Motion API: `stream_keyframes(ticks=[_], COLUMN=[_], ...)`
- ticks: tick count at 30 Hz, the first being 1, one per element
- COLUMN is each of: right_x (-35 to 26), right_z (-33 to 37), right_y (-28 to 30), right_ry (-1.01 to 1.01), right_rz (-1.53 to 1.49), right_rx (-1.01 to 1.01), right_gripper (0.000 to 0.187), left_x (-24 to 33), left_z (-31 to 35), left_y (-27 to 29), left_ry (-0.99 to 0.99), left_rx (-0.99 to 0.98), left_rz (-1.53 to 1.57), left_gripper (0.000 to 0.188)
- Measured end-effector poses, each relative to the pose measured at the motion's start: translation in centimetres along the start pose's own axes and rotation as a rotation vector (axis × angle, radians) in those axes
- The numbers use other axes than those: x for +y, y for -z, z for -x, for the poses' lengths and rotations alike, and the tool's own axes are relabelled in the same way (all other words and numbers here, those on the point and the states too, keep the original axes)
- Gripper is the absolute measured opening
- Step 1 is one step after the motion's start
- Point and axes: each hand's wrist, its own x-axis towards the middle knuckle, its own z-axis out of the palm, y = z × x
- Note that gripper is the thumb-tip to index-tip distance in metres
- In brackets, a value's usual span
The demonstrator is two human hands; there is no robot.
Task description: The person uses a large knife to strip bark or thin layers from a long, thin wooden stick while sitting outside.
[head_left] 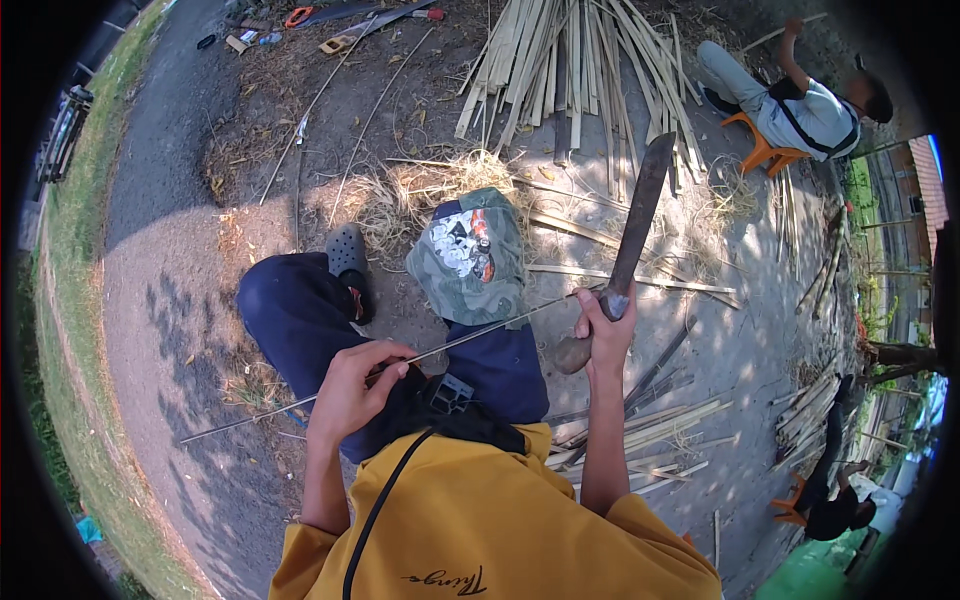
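2 bare hands were positioned above the person's lap. The left hand (357, 388) pinched a thin strip (480, 332) between thumb and fingers. The thin strip crossed the lap at a slant: its left end extended past the left thigh, and its right end reached the right hand (607, 335). The right hand was wrapped around the handle of a machete (640, 220), whose broad blade pointed forward and slightly to the right. Contact between strip and blade could not be determined.

A camouflage cloth (470, 250) with a printed patch covered the right knee. A grey clog (347, 250) was on the left foot. Pale shavings (400, 195) lay on the ground ahead of the legs; a large pile of split strips (565, 70) fanned out beyond them. 2 saws (338, 44) lay at the far left. Loose strips (650, 435) were scattered right of the lap. At far right, a co-worker (812, 115) sat on an orange stool (765, 152).
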Motion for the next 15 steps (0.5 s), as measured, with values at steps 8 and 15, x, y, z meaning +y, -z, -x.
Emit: stream_keyframes(ticks=[8,15], right_x=[-0.3,-0.4], right_z=[0.4,1.5], right_y=[-0.8,-1.8], right_ry=[-0.096,-0.170], right_rz=[-0.093,-0.171], right_rx=[0.025,0.049], right_gripper=[0.071,0.071], left_x=[-1.5,-2.0], left_z=[1.1,1.1], left_y=[-0.3,-0.5], left_ry=[-0.012,0.018], left_rx=[0.175,0.242], left_rz=[0.062,0.147], left_gripper=[0.015,0.014])
